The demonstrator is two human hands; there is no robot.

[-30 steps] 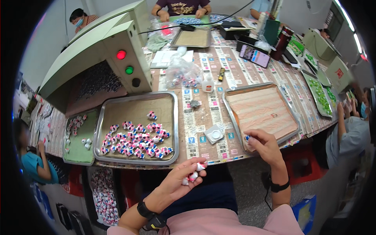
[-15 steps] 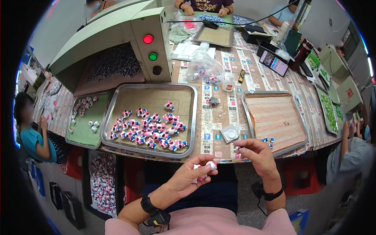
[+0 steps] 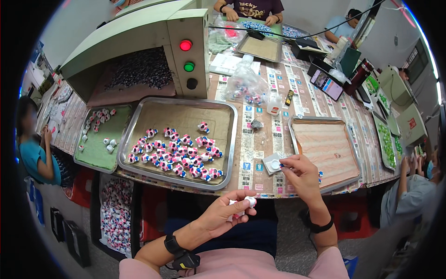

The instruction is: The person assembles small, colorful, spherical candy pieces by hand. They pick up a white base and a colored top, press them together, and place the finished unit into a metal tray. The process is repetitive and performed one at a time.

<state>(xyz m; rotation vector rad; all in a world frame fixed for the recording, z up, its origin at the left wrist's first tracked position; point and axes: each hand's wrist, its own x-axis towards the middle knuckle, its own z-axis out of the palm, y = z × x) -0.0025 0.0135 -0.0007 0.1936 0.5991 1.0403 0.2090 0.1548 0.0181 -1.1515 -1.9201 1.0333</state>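
My left hand [image 3: 223, 211] is closed around small white-and-pink toy figures [image 3: 251, 201] in front of the table edge. My right hand [image 3: 304, 179] pinches a tiny blue piece [image 3: 282, 165] between thumb and fingertips. It is beside a small white round dish [image 3: 274, 165] on a pale square pad, and whether the piece touches the dish I cannot tell. Several white, pink and blue figures [image 3: 186, 151] lie in the large metal tray [image 3: 234, 135] at left. More small blue-and-white pieces [image 3: 320, 175] show in the paper-lined tray [image 3: 327, 144], partly behind my right hand.
A green-lined tray [image 3: 97, 158] holds several white-and-pink parts. Behind it stands a beige machine [image 3: 190, 46] with red and green lights. A white bottle [image 3: 274, 106], a plastic bag [image 3: 246, 81] and a phone [image 3: 326, 83] lie farther back. A filled bin [image 3: 116, 218] stands below left. Other people sit around.
My right hand has moved forward and slightly left, bringing the tiny blue piece to the white dish. My left hand keeps its hold on the figures and has barely shifted.
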